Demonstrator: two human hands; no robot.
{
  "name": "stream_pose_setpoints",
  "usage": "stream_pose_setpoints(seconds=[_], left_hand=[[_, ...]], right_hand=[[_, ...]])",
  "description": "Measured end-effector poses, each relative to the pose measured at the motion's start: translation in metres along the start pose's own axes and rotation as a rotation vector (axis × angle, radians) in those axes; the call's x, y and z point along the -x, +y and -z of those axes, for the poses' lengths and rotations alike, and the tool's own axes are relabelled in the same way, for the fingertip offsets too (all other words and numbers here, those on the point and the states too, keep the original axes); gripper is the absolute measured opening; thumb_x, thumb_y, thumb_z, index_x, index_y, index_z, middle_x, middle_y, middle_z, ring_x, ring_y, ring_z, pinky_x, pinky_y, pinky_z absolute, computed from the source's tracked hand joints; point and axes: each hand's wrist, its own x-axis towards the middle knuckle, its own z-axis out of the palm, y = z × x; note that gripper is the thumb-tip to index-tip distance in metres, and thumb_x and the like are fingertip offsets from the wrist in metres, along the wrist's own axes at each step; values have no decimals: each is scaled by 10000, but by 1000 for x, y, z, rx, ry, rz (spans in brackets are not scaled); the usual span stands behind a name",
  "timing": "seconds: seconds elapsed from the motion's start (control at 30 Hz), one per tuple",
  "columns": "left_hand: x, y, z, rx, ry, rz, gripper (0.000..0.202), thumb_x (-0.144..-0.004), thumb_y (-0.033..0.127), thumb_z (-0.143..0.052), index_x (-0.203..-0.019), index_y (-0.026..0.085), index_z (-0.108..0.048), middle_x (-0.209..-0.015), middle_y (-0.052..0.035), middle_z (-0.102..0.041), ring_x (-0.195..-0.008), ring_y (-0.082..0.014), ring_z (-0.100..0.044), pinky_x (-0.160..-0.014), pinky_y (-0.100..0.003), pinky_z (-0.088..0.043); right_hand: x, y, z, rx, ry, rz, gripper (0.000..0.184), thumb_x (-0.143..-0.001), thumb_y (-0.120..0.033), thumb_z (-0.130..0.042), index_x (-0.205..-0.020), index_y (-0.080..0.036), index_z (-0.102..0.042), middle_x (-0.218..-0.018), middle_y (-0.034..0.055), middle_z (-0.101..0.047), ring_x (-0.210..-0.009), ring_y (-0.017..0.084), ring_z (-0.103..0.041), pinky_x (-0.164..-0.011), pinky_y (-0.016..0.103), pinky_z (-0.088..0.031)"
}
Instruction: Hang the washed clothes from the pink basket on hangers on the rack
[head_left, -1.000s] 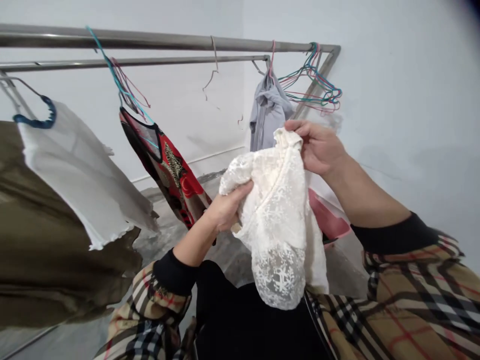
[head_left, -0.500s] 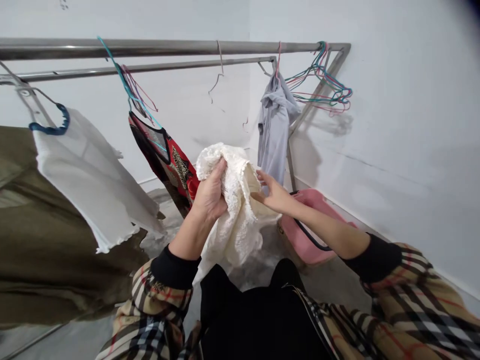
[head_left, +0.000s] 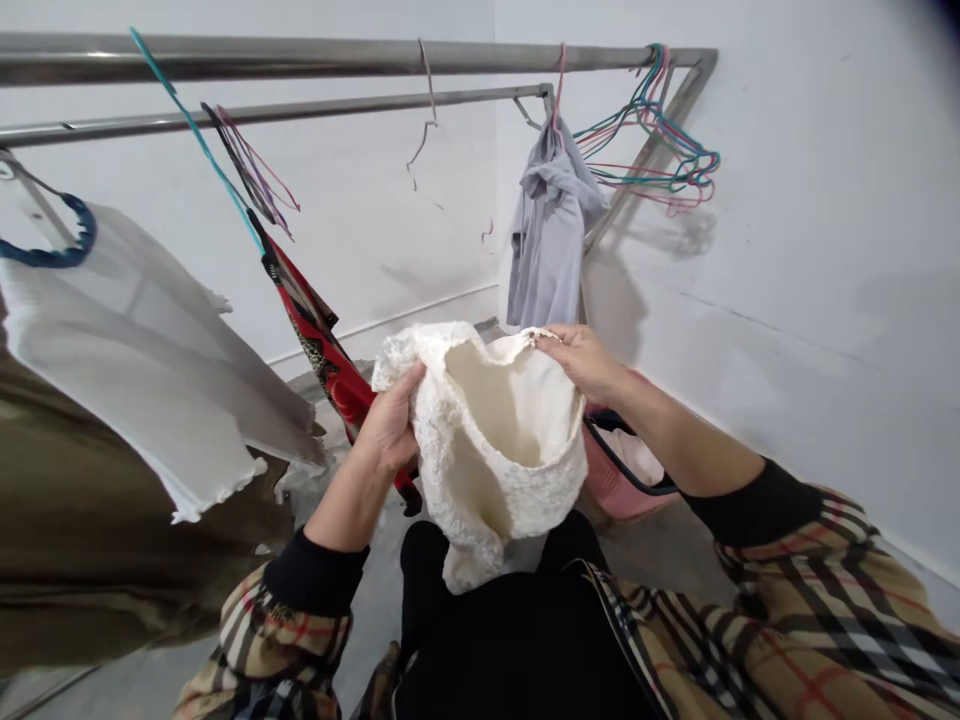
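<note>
A cream lace garment [head_left: 525,495] hangs between my two hands in front of my lap, its neckline or another opening spread wide so the smooth inside shows. My left hand [head_left: 390,420] is closed on its left edge, thumb on top. At the upper right rim of the opening, my right hand [head_left: 581,358] pinches the fabric between thumb and fingers. The garment's lower part droops toward my knees. Just left of my left hand hangs a red patterned garment [head_left: 319,350] on a teal hanger [head_left: 199,135].
A metal rail [head_left: 300,58] runs across the top. On it hang a grey hooded garment [head_left: 551,230], a bare wire hanger [head_left: 429,110] and several coloured hangers [head_left: 660,150]. A white top [head_left: 142,330] hangs at left. Below right stands a pink basket [head_left: 611,490] with cloth inside.
My right hand has gone from loosely touching the garment to gripping its edge and pulling it right. The bunched cloth has opened out. The view has shifted slightly.
</note>
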Motion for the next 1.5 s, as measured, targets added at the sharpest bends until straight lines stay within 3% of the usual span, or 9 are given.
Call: stream_pose_setpoints(seconds=[0.1, 0.23, 0.3, 0.43, 0.57, 0.73, 1.0, 1.17, 1.5], left_hand=[[-10, -28, 17, -89, 91, 27, 518, -688, 266, -762, -1156, 119, -599, -1017, -132, -712, -912, -261, -687, -825, -374, -561], [-14, -56, 18, -315, 240, -165, 862, -699, 300, -776, -1433, 240, -328, -1418, -146, -483, -1277, -259, -499, -1000, -370, -448], [-10, -63, 10, -401, 108, -289, 757, -749, 367, -737, -1406, 240, -382, -1453, -134, -447, -1339, -246, -427, -1053, -362, -391], [0, -69, -10, -574, -296, -405, 543, -767, 395, -709, -1246, 187, -559, -1226, -109, -639, -1109, -240, -593, -954, -354, -452], [-6, -68, -15, -739, -184, -561, 256, -811, 317, -620, -1015, 177, -682, -984, -72, -707, -877, -203, -621, -804, -314, -481], [-20, -60, -2, -739, -63, -640, 229, -831, 295, -588, -998, 198, -710, -972, -66, -714, -852, -195, -627, -784, -297, -483], [-13, -49, 7, -713, -33, -600, 271, -872, 349, -563, -1016, 173, -711, -1034, -70, -722, -974, -209, -640, -905, -311, -466], [-2, -45, 4, -570, -51, -465, 288, -837, 388, -612, -999, 173, -715, -963, -45, -730, -883, -191, -642, -808, -272, -479], [24, -61, 22, -376, -1, -170, 385, -748, 460, -705, -1006, 174, -708, -850, -48, -728, -736, -175, -646, -650, -236, -484]], right_hand=[[8, -16, -4, -139, 32, -55, 261, -722, -406, -716, -771, -160, -648, -697, 3, -638, -596, 104, -561, -548, 213, -421], [13, -22, -16, -142, -28, -83, 259, -720, -394, -713, -772, -144, -667, -708, 13, -652, -613, 110, -573, -561, 214, -421], [14, -21, -23, -89, -83, -83, 263, -727, -399, -698, -762, -140, -665, -698, 15, -650, -610, 112, -565, -565, 218, -416], [15, -24, -33, -16, -140, -63, 265, -733, -408, -665, -735, -143, -644, -635, -2, -609, -563, 102, -520, -539, 217, -386], [15, -29, -32, 31, -125, -50, 260, -727, -399, -660, -723, -140, -637, -593, -20, -565, -525, 83, -475, -503, 202, -337], [14, -27, -21, 73, -82, -41, 266, -723, -406, -657, -740, -140, -669, -640, -2, -611, -551, 93, -508, -522, 206, -363], [1, 1, -11, 149, -56, -46, 256, -755, -394, -612, -763, -146, -674, -636, 0, -624, -546, 106, -517, -515, 212, -365], [-11, 24, -1, 564, -21, 164, 218, -834, -264, -531, -913, -185, -718, -880, 36, -726, -797, 170, -636, -720, 273, -453], [30, 132, 8, 1053, 28, 9, 406, -817, -83, -473, -1153, -212, -661, -1090, 94, -650, -1015, 220, -611, -873, 310, -454]])
